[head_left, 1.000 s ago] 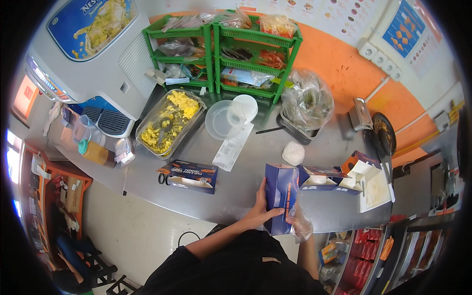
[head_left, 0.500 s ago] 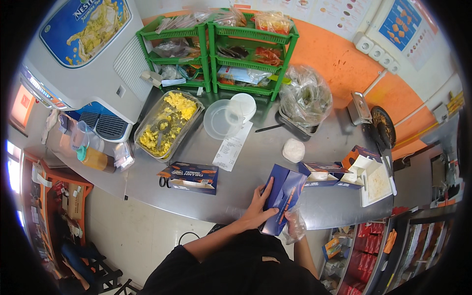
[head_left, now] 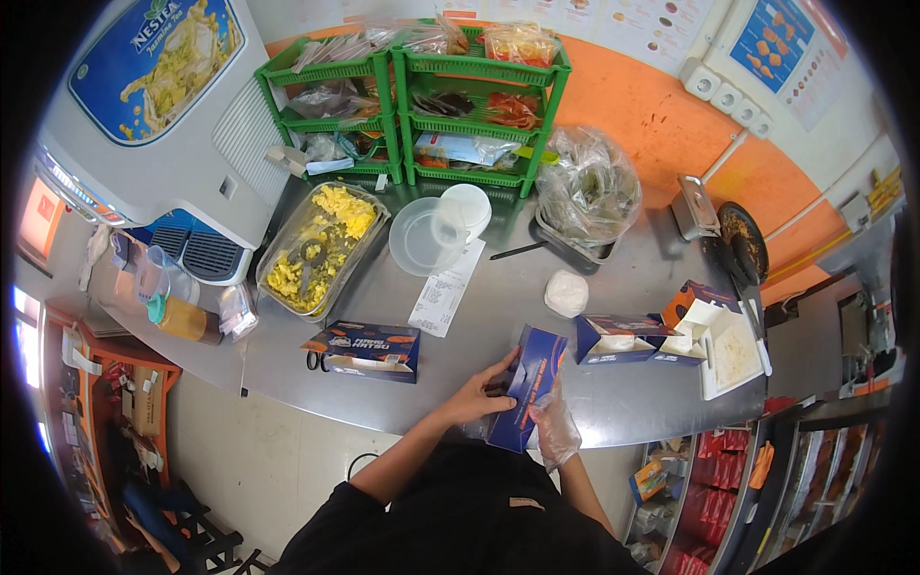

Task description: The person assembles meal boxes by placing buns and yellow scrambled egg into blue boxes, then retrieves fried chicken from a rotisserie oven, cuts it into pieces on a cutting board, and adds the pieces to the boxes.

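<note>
Two hands meet on one tall blue cardboard carton with orange print (head_left: 525,388), which stands tilted at the near edge of the curved grey metal counter (head_left: 613,316), just near of the open blue carton with white filling (head_left: 613,337); the bare left hand (head_left: 476,398) is closed round the carton's left side, fingers curled over its open top; the right hand in a clear plastic glove (head_left: 554,433) presses against its lower right side, fingers loosely bent, and how firmly it grips I cannot tell. Judged from this, the carton could slip off the counter edge, since it leans over the rim and the thin glove gives poor purchase; its open flap might also crease under the left fingers. Both forearms rise from below, elbows bent inward, wrists close together. Left of the held carton lies a flat closed blue carton (head_left: 367,348) with black scissors (head_left: 314,360) beside it; beyond it sits a clear plastic tray of yellow food (head_left: 316,251).
</note>
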{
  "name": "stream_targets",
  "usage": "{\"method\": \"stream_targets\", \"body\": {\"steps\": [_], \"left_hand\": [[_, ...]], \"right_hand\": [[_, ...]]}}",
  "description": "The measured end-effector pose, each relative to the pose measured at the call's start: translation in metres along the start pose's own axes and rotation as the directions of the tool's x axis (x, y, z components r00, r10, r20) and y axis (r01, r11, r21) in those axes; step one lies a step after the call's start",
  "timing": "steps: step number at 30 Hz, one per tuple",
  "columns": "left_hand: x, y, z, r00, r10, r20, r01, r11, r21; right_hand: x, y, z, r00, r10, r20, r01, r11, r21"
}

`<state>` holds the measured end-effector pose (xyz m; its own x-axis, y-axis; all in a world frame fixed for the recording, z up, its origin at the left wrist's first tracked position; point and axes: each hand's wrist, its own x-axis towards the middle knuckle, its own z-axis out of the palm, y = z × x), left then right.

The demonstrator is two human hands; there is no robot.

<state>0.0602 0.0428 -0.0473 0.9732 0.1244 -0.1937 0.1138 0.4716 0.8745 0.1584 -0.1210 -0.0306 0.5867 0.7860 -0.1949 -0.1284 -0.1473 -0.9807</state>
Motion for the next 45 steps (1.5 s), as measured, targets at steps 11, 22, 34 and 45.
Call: {"method": "stream_targets", "body": {"steps": [11,22,34,45], "left_hand": [[-0.011,0.032,0.042,0.894,0.304,-0.329,0.000,0.734,0.679],[-0.014,0.034,0.051,0.830,0.451,-0.327,0.002,0.585,0.811],[-0.025,0.020,0.029,0.932,0.147,-0.332,0.061,0.837,0.543],[-0.040,0.019,0.028,0.937,0.175,-0.302,0.098,0.698,0.709]], "right_hand": [[0.002,-0.041,-0.001,0.961,-0.223,-0.166,0.168,0.942,-0.291],[0.003,-0.055,0.001,0.926,-0.364,-0.095,0.280,0.835,-0.475],[0.009,-0.098,-0.030,0.685,-0.590,0.428,0.633,0.189,-0.751],[0.008,-0.087,-0.019,0.715,-0.438,0.545,0.675,0.233,-0.700]]}}
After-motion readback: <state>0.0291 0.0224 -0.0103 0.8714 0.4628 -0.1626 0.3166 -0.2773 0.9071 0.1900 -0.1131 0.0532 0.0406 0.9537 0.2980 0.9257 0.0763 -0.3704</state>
